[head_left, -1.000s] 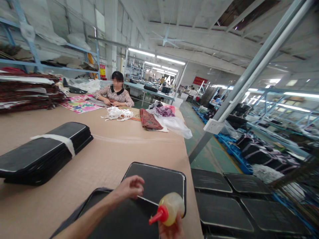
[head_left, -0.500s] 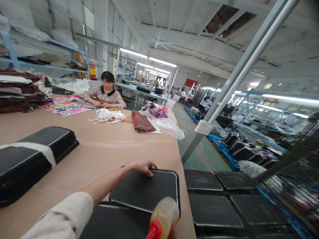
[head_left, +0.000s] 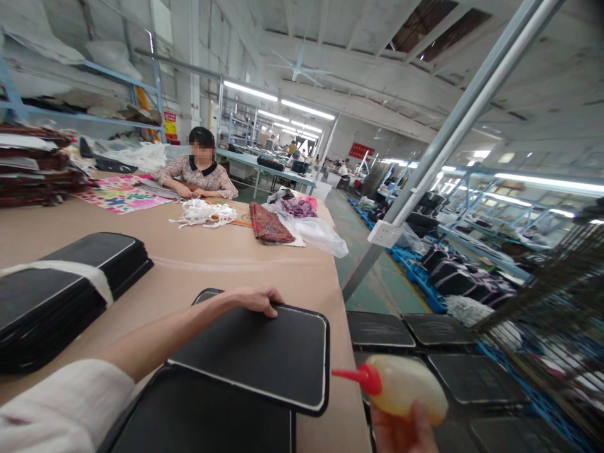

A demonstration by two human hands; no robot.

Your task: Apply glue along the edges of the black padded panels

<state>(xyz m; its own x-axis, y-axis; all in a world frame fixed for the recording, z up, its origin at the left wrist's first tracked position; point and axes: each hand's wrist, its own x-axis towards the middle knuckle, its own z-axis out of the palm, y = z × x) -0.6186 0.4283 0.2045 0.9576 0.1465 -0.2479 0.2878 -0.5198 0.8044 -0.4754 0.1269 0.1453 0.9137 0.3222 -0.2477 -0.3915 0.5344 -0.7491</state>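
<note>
My left hand (head_left: 258,299) grips the far edge of a black panel (head_left: 264,355) with a pale line round its border. That panel is tilted and overlaps another black panel (head_left: 202,415) nearer to me. At the lower right my right hand (head_left: 401,428) is closed round a translucent squeeze bottle (head_left: 408,385) of yellowish liquid. Its red nozzle points left, just beyond the held panel's right edge.
A strapped stack of black panels (head_left: 61,289) lies at the left of the brown table (head_left: 189,277). White strips (head_left: 205,212), a patterned red cloth (head_left: 270,223) and a seated person (head_left: 202,167) are farther off. More black panels (head_left: 476,377) and a slanted post (head_left: 425,163) stand right.
The panel in my left hand has shifted left and its right edge stands off the table. My right hand has swung the bottle to the right, past the table edge, its nozzle now pointing left.
</note>
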